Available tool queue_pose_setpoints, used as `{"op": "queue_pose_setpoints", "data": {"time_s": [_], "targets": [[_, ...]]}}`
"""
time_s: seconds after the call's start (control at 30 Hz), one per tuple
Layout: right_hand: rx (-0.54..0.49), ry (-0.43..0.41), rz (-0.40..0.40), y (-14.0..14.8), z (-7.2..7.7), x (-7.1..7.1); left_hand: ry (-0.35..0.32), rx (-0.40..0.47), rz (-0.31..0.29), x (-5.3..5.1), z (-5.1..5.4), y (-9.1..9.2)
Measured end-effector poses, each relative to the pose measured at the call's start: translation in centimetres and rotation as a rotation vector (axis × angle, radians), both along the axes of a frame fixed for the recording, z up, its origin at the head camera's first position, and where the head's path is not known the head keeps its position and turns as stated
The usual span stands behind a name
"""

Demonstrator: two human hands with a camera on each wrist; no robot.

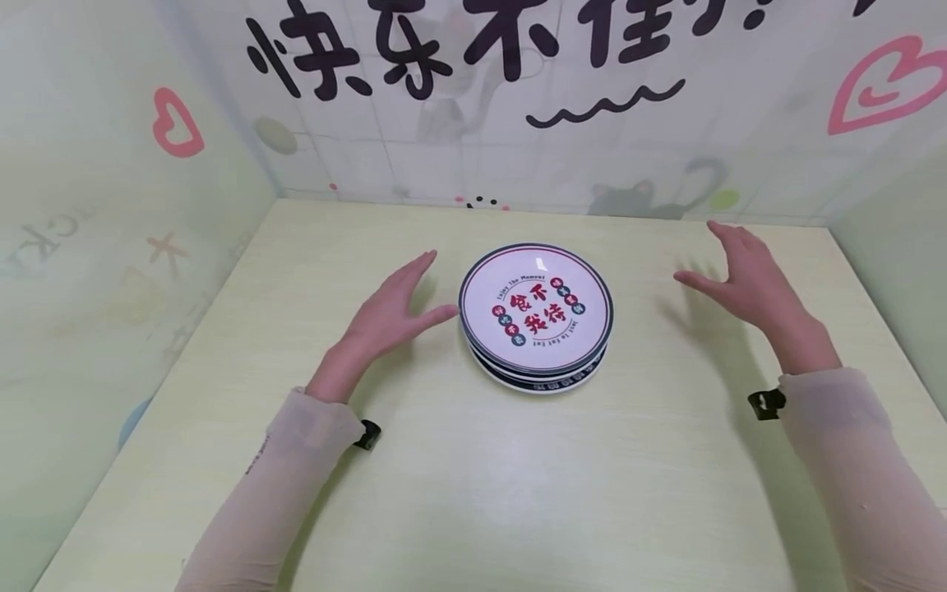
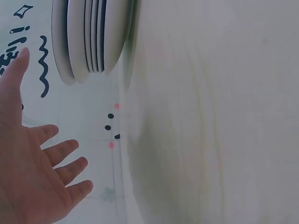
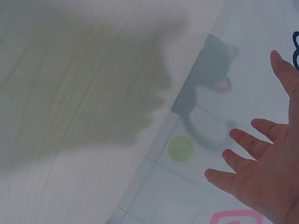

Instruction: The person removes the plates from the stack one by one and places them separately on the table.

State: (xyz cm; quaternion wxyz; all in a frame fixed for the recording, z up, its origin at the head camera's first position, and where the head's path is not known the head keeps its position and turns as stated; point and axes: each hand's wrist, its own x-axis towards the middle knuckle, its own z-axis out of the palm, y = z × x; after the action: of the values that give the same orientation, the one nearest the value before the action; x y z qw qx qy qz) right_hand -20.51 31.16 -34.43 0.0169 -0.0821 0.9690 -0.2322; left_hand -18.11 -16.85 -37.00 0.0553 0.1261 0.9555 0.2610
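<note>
On the left, my left hand (image 1: 392, 308) hovers above the pale, wood-grained tabletop (image 1: 533, 493), fingers extended and released, holding nothing. Its thumb tip lies just beside the plates, though the left wrist view shows a gap, so the hand bears none of their weight. In the middle sits the stack of round, glossy white plates with dark rim bands (image 1: 536, 308), red lettering on the topmost. They are set one upon another, roughly centred, which probably keeps the pile steady; the tabletop alone supports it. On the right, my right hand (image 1: 750, 275) is equally loose, grasping nothing, well apart from the stack. Its shadow falls on the tabletop because it is raised clear of the surface. Both thumbs point inward, as the hands flank the plates.
</note>
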Motion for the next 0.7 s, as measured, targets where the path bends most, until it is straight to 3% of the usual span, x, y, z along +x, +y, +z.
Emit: {"op": "queue_pose_setpoints", "data": {"time_s": [0.33, 0.7], "targets": [[-0.028, -0.003, 0.020, -1.5, -0.1, 0.0, -0.079, 0.143, -0.028, 0.6, 0.1, 0.3], [-0.045, -0.048, 0.037, -3.7, -0.1, -0.1, -0.117, 0.291, -0.083, 0.8, -0.8, 1.0]]}}
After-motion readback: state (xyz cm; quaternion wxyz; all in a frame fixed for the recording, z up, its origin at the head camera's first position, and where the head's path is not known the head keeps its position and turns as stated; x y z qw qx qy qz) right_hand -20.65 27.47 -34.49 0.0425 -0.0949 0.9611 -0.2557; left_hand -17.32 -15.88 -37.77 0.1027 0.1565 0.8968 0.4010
